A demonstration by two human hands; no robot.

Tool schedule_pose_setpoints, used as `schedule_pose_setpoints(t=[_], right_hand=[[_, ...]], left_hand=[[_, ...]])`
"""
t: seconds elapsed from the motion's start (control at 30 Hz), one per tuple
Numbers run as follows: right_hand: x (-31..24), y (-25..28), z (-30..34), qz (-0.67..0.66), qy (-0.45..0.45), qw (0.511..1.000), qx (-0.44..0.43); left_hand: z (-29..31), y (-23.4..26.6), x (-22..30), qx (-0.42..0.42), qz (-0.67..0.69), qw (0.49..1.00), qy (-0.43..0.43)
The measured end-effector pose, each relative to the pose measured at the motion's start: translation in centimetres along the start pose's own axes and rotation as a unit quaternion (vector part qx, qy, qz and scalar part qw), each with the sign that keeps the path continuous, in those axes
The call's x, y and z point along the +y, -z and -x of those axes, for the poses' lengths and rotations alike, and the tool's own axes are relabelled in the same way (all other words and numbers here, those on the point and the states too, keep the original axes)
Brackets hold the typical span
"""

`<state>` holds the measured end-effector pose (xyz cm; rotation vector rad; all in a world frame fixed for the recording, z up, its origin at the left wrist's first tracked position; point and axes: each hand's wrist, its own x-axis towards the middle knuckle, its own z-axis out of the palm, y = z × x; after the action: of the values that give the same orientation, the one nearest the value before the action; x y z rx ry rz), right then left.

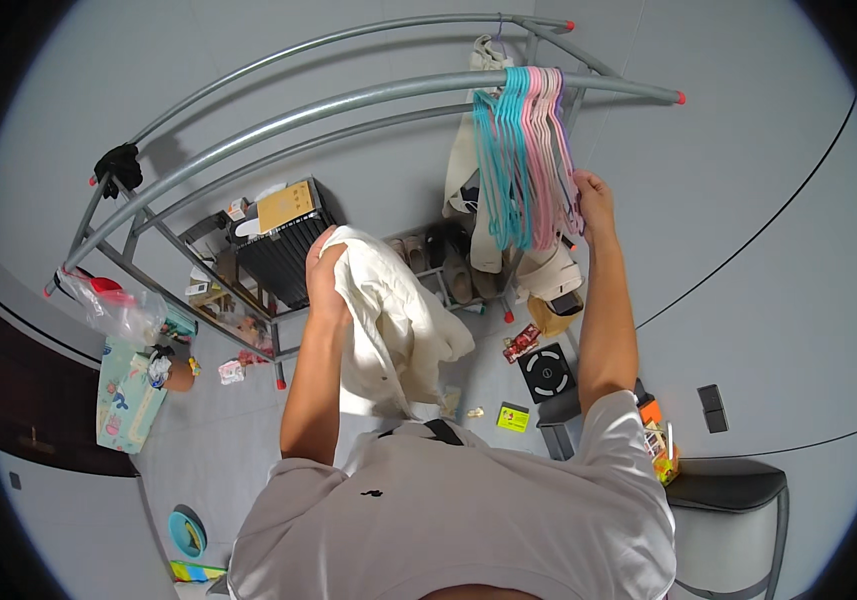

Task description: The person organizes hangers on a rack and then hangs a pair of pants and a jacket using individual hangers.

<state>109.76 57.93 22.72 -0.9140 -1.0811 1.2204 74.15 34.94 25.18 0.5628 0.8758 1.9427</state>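
Note:
My left hand (324, 278) is closed on a white garment (393, 310), which hangs down in folds in front of me. Its exact kind does not show. Up at the right, my right hand (596, 205) is closed at the edge of a row of hangers, on the outermost purple hanger (570, 150); its fingertips are partly hidden. Turquoise hangers (503, 170) and pink hangers (543, 170) hang close together beside it on the grey metal rail (378, 95).
Behind the hangers, a cream garment (461, 160) hangs from the rack. Shoes (456, 275) stand on a low shelf below. A black crate-like stack (283, 250) is at the left, a black fan-like box (546, 373) on the floor, and a black chair (728, 490) at the lower right.

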Motion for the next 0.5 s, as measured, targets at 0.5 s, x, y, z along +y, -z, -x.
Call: schedule_pose_setpoints(t=[0.5], right_hand=[[6.7,3.2,16.2,0.390,0.120,0.863,0.298]], left_hand=[[-1.8,3.9,-3.9,-0.063,0.044,0.994,0.073]])
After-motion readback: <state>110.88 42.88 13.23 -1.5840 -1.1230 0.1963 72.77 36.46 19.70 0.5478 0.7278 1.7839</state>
